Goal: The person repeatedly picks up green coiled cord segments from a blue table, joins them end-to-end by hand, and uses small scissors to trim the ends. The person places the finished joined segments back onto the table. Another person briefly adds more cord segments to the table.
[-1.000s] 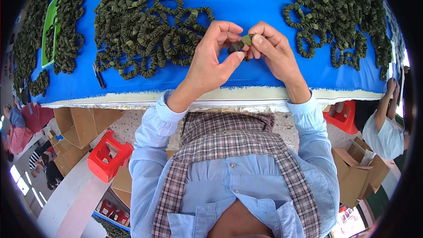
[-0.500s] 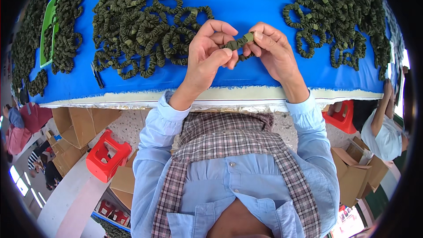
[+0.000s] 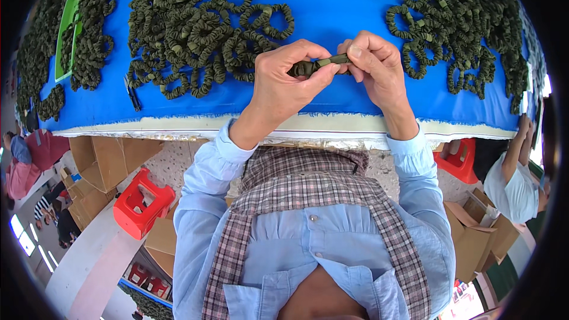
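Note:
Above the near part of the blue-covered table (image 3: 332, 0), both my hands hold a dark green scrunchie (image 3: 303, 69) of gathered fabric. My left hand (image 3: 278, 80) is closed round its ruffled part, thumb and forefinger pinching near the smooth, lighter green section. The end of that section is pinched between thumb and fingers of my right hand (image 3: 379, 68). Part of the loop is hidden behind the fingers. A big heap of similar scrunchies (image 3: 184, 29) lies beyond my left hand. Another heap (image 3: 474, 18) sits to the right, its nearest loops not far from my right hand.
At the left, a green tray (image 3: 62, 53) stands among more scrunchies. Dark-handled snips (image 3: 132, 96) lie near the table edge. Red stools (image 3: 142, 204) and cardboard boxes (image 3: 109, 160) are on the floor. A person (image 3: 514, 186) works at the far right.
My fingers have closed more tightly on the scrunchie, and its smooth section now stretches straight between my hands. Both hands have shifted slightly to the right.

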Action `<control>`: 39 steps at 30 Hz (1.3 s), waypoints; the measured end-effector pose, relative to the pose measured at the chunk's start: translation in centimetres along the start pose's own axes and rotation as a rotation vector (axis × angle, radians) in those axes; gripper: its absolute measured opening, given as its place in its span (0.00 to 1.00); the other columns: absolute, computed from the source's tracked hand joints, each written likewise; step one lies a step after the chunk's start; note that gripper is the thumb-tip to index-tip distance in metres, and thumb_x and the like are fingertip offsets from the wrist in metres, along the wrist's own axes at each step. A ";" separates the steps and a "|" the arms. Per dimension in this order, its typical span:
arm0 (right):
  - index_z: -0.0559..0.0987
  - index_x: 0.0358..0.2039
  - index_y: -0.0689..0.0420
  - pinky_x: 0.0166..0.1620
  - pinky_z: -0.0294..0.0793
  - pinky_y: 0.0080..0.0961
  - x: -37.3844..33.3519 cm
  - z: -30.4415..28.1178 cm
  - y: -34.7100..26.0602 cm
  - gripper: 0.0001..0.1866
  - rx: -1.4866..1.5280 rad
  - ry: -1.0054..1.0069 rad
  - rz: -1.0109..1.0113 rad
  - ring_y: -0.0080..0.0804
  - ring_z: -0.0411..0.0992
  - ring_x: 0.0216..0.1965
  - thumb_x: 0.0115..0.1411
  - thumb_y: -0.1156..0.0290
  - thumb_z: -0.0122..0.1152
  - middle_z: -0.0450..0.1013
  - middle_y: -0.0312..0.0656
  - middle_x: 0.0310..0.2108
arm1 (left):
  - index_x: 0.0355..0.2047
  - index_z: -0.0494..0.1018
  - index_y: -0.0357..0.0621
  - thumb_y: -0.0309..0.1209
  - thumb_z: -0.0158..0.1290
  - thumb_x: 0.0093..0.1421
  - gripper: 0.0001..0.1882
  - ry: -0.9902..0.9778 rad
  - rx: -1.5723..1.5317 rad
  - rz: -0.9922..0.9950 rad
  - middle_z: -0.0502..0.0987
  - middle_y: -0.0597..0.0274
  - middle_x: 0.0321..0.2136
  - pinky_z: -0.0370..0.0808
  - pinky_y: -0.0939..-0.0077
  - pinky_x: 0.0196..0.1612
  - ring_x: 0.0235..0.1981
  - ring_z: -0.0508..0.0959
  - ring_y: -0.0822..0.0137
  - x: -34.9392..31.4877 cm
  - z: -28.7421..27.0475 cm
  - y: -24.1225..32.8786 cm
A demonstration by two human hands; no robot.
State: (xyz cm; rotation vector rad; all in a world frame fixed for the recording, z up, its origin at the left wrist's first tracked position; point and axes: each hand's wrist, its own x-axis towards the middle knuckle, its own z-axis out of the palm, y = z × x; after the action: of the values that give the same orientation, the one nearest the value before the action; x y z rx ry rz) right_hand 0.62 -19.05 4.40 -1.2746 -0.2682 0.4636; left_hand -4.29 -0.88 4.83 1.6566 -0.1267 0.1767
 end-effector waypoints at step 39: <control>0.76 0.23 0.63 0.21 0.54 0.15 -0.1 0.0 0.1 0.08 0.092 -0.016 -0.126 0.16 0.61 0.18 0.58 0.76 0.56 0.68 0.37 0.17 | 0.27 0.76 0.40 0.22 0.59 0.49 0.04 -0.057 0.088 0.021 0.71 0.73 0.14 0.57 0.85 0.16 0.14 0.63 0.85 0.5 -0.5 0.7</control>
State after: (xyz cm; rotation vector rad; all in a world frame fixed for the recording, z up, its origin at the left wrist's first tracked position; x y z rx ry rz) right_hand 0.53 -19.08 4.35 -1.1576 -0.3353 0.3742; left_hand -3.95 -0.46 5.61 1.7491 -0.1816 0.1528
